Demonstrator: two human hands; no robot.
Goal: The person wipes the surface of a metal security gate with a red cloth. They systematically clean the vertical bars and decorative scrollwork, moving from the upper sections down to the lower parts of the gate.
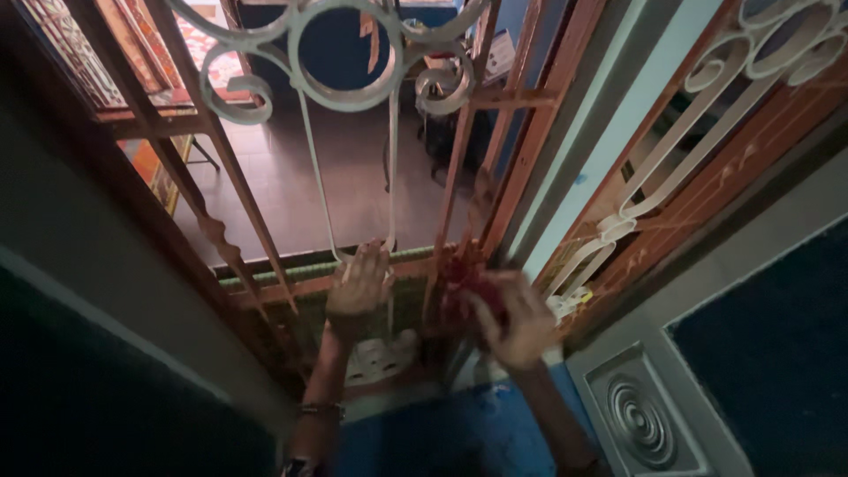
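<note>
My left hand (358, 283) rests on the lower part of a metal grille gate (389, 159), fingers around a thin white vertical bar just above a reddish-brown crossbar (291, 290). To its right, my right hand (517, 318) holds a dark red cloth (464, 278) pressed against the reddish-brown upright bar (450, 185) of the gate. The image is blurred, so the finger grip is unclear. A bracelet (320, 410) sits on my left wrist.
White scrollwork (344, 62) tops the gate. A second grille panel (698, 132) stands at the right. Beyond the bars lie a grey tiled floor (283, 177) and furniture. A grey moulded panel (640, 424) and blue surface (442, 437) lie below.
</note>
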